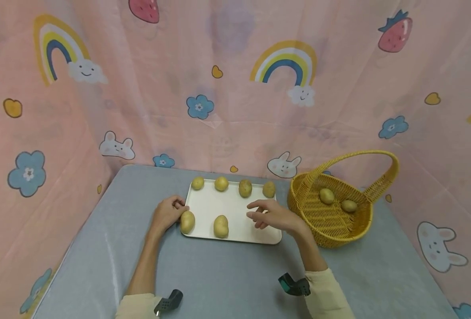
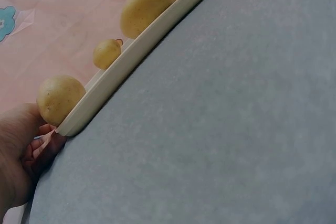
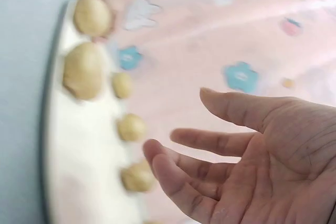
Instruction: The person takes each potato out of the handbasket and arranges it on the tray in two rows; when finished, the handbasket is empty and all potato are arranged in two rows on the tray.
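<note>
A white rectangular tray [image 1: 235, 208] lies on the table with several potatoes on it, most in a row along its far edge. Two larger ones, a left potato [image 1: 187, 222] and a middle potato [image 1: 221, 226], lie near its front edge. My left hand [image 1: 169, 213] grips the tray's left rim, thumb beside the left potato; in the left wrist view the fingers [image 2: 44, 142] curl by the tray corner. Over the tray's right part hovers my right hand [image 1: 273, 215], fingers loosely spread and holding nothing. The right wrist view shows its bare palm [image 3: 283, 166].
A yellow woven basket [image 1: 332, 226] with a tall handle stands right of the tray, holding two potatoes, one of them a round potato [image 1: 327, 196]. A grey cloth covers the table [image 1: 227, 274]. Pink patterned curtain [image 1: 235, 133] hangs behind and at both sides.
</note>
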Action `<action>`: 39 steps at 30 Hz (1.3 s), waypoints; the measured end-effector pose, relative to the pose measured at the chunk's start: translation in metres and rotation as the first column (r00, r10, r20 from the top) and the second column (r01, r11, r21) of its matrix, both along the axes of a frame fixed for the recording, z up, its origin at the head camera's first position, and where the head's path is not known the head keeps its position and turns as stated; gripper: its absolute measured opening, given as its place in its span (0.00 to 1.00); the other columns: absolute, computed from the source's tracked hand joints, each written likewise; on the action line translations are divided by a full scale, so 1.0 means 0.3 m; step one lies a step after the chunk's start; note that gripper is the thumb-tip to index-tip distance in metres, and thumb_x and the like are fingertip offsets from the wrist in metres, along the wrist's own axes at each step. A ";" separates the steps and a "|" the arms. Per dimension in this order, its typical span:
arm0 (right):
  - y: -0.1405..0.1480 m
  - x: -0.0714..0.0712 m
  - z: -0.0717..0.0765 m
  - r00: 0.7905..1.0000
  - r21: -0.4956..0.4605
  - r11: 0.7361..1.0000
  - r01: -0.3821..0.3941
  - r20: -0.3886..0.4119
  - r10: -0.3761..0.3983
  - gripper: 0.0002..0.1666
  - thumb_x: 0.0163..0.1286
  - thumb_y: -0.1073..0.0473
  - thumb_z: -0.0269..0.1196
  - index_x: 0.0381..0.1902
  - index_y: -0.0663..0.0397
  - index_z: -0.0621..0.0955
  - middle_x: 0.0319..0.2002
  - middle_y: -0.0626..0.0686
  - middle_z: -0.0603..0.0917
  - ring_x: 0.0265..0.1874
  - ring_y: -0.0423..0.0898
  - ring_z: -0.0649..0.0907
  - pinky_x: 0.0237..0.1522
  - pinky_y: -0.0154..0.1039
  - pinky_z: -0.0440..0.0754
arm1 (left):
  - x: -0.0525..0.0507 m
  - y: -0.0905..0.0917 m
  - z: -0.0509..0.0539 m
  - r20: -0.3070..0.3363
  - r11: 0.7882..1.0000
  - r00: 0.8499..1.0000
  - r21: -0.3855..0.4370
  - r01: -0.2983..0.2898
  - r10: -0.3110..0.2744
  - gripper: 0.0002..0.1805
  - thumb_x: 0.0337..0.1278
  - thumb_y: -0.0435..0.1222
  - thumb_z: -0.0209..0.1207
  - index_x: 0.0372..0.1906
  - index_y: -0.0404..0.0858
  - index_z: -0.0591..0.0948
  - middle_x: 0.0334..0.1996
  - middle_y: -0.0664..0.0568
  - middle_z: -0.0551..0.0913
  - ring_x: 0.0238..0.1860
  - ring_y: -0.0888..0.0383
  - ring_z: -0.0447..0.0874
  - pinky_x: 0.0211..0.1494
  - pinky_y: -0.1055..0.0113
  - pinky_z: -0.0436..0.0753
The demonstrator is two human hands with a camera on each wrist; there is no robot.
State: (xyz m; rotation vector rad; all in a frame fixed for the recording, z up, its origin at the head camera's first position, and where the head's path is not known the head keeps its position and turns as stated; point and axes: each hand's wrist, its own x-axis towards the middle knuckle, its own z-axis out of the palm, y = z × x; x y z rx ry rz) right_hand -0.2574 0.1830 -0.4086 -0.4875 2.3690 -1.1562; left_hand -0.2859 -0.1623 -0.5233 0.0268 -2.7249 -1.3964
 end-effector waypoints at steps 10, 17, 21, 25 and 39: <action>0.189 0.052 0.175 0.993 -0.054 0.994 0.095 -0.065 -0.099 0.29 0.81 0.51 0.58 0.66 0.71 0.76 0.53 0.67 0.86 0.47 0.57 0.90 0.51 0.47 0.91 | 0.003 -0.008 0.000 -0.005 1.000 1.000 0.005 -0.010 0.010 0.11 0.61 0.38 0.68 0.42 0.34 0.85 0.30 0.47 0.85 0.27 0.60 0.78 0.35 0.68 0.76; 0.325 0.074 0.259 0.974 -0.043 0.983 0.179 -0.130 -0.183 0.29 0.82 0.48 0.57 0.63 0.69 0.78 0.50 0.65 0.86 0.46 0.51 0.90 0.51 0.42 0.90 | -0.003 -0.003 -0.002 0.004 1.000 1.000 -0.002 -0.005 0.005 0.11 0.62 0.39 0.67 0.42 0.35 0.84 0.30 0.47 0.85 0.28 0.60 0.78 0.36 0.67 0.76; 0.395 0.074 0.289 0.955 -0.009 0.969 0.248 -0.164 -0.247 0.33 0.83 0.45 0.54 0.66 0.71 0.75 0.51 0.65 0.86 0.44 0.43 0.91 0.49 0.36 0.90 | -0.004 0.002 0.002 0.006 1.000 1.000 0.001 -0.001 0.001 0.11 0.62 0.38 0.68 0.42 0.35 0.84 0.30 0.47 0.84 0.28 0.60 0.77 0.36 0.68 0.76; 0.448 0.055 0.303 0.941 0.038 0.956 0.292 -0.191 -0.280 0.37 0.83 0.43 0.53 0.70 0.72 0.72 0.51 0.63 0.86 0.42 0.37 0.90 0.47 0.32 0.89 | 0.003 0.004 0.008 0.009 1.000 1.000 -0.004 -0.002 0.002 0.12 0.62 0.38 0.67 0.43 0.34 0.84 0.30 0.47 0.84 0.28 0.60 0.77 0.35 0.68 0.76; 0.573 -0.131 0.235 0.935 0.175 0.919 0.354 -0.070 -0.347 0.35 0.85 0.48 0.49 0.69 0.78 0.68 0.40 0.52 0.84 0.34 0.36 0.85 0.40 0.33 0.89 | 0.002 0.002 0.005 0.011 1.000 1.000 -0.007 -0.001 0.001 0.11 0.62 0.38 0.67 0.43 0.34 0.84 0.30 0.47 0.84 0.27 0.60 0.77 0.35 0.68 0.76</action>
